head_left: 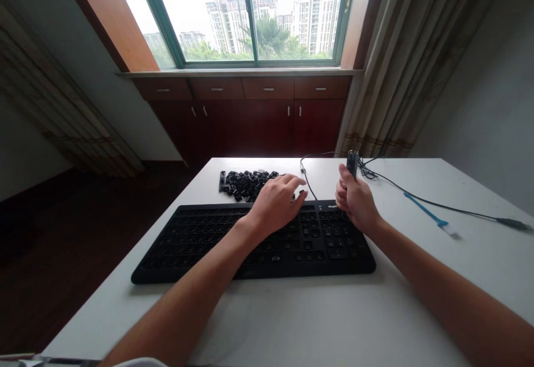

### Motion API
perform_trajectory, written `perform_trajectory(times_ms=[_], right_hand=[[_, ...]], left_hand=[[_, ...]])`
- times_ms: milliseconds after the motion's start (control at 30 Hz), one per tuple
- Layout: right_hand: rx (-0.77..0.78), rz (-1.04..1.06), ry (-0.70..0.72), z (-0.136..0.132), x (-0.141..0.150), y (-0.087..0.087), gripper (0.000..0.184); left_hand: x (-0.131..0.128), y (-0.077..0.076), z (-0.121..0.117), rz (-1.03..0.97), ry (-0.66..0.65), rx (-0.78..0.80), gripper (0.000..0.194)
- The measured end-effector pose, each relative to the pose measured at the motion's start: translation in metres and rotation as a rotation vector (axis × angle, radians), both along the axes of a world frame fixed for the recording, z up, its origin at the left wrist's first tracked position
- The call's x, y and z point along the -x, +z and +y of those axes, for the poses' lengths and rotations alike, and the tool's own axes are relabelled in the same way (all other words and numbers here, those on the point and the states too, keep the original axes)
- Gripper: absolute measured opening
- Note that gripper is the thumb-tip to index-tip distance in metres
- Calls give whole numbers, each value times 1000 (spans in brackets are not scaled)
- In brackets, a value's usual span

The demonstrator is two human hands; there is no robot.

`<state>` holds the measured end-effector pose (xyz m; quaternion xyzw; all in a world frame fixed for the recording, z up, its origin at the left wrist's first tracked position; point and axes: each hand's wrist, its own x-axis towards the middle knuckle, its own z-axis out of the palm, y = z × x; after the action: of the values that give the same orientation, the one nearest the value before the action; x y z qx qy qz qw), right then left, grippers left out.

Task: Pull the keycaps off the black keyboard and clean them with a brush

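In the head view, keycaps (246, 184) behind the keyboard (281, 248) could be scattered if brushed by the left hand (276, 197), its grip unclear; scratches could be caused if the black tool (352, 160) clasped by the right hand (354, 199) is dropped.

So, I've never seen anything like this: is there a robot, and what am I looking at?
No robot, just a person's two bare hands. The one picture comes from a camera worn on their head, looking forward and down. On the white table lie a black keyboard, a heap of loose black keycaps behind it, a black cable and a blue-handled brush. The right hand grips a dark tool; I can't tell exactly which kind. The left hand is over the keyboard; whether its fingers hold anything is unclear.
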<state>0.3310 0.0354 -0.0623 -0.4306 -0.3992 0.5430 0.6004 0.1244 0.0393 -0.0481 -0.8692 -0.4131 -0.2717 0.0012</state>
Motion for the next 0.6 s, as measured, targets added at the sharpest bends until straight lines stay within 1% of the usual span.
perform_trajectory(times_ms=[67,133,200,233,267,333,433,600], right_hand=[[12,-55,-32,1,4,0,58],[21,-73,-30,1,5,1,57],[17,-24,-13,-1,3,2,56],[11,11,-3,-3,1,2,56],[1,42,2,-5,-2,2,55],[-45,62,-20,-9,-6,3,51],[-128,38,-71,-16,-6,5,43],[-175,116,-30,-27,6,11,38]], left_hand=[[-6,5,-9,-11,-133,-20,26],[-11,10,-16,56,-313,-39,29],[-13,13,-22,153,-480,-43,31],[-14,13,-23,186,-536,-41,32],[-14,13,-24,199,-566,-37,32],[-14,10,-24,177,-569,-19,28],[-13,4,-22,105,-538,47,18],[-13,-2,-23,18,-518,150,21]])
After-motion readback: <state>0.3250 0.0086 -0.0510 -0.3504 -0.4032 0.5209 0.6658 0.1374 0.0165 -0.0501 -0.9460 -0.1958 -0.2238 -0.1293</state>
